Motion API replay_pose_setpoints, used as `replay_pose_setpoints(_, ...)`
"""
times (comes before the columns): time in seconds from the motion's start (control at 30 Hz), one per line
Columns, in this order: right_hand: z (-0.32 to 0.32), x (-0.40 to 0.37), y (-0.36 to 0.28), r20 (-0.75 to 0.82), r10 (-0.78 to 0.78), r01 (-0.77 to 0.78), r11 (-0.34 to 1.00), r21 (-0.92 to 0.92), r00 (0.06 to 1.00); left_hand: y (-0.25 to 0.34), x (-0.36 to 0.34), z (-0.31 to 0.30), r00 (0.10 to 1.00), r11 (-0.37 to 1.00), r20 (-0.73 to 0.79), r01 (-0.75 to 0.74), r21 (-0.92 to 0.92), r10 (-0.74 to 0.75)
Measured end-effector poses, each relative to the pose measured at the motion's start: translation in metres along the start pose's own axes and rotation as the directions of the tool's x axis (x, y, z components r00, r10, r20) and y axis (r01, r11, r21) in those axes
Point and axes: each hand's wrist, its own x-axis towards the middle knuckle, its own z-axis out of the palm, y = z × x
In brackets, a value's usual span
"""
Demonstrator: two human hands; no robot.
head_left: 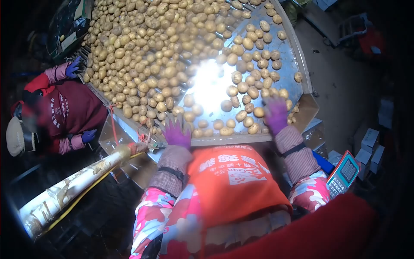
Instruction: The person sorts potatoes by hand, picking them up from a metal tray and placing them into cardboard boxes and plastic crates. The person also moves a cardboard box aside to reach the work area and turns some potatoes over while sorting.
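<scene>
A metal sorting table (297,64) is heaped with small yellow potatoes (146,56), thickest at the far left. A bright glare marks the bare metal in the middle. My left hand (177,134), in a purple glove, lies at the near edge with its fingers spread, beside a few loose potatoes. My right hand (276,114), also in a purple glove, rests palm down on potatoes (252,114) near the right corner, fingers apart. I cannot see a potato gripped in either hand. My orange apron (233,181) and floral sleeves fill the foreground.
A co-worker in dark red (64,112) stands at the table's left side, one blue-gloved hand (72,67) at the potatoes and the other (88,136) low. A white pipe (73,185) slants at lower left. A handheld scale display (343,172) and cartons (371,146) sit on the right.
</scene>
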Motion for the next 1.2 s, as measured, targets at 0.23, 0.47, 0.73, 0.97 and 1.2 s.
replay_pose_setpoints(0.23,-0.023,0.157,0.036,0.2,0.556,-0.571,0.821,0.018,0.807,0.004,0.002,-0.006,0.998,0.999,0.065,-0.001,0.033,-0.001)
replay_pose_setpoints(0.47,0.02,0.133,-0.154,-0.049,0.014,0.006,0.921,0.389,0.999,0.008,0.006,-0.003,0.998,0.999,0.063,0.014,0.053,-0.017)
replay_pose_setpoints(0.73,0.0,0.033,-0.093,0.389,-0.077,-0.365,0.214,0.906,0.918,0.005,-0.002,0.001,1.0,1.0,0.018,0.006,-0.016,-0.006)
replay_pose_setpoints(0.97,0.021,0.083,0.036,0.095,-0.031,0.004,0.964,0.265,0.995,0.008,-0.003,-0.001,0.993,0.997,0.094,0.066,0.041,-0.069)
replay_pose_setpoints(1.2,0.0,0.114,0.031,0.294,0.08,-0.167,0.944,0.285,0.953,0.005,-0.004,0.005,0.997,0.998,0.046,0.06,0.016,-0.06)
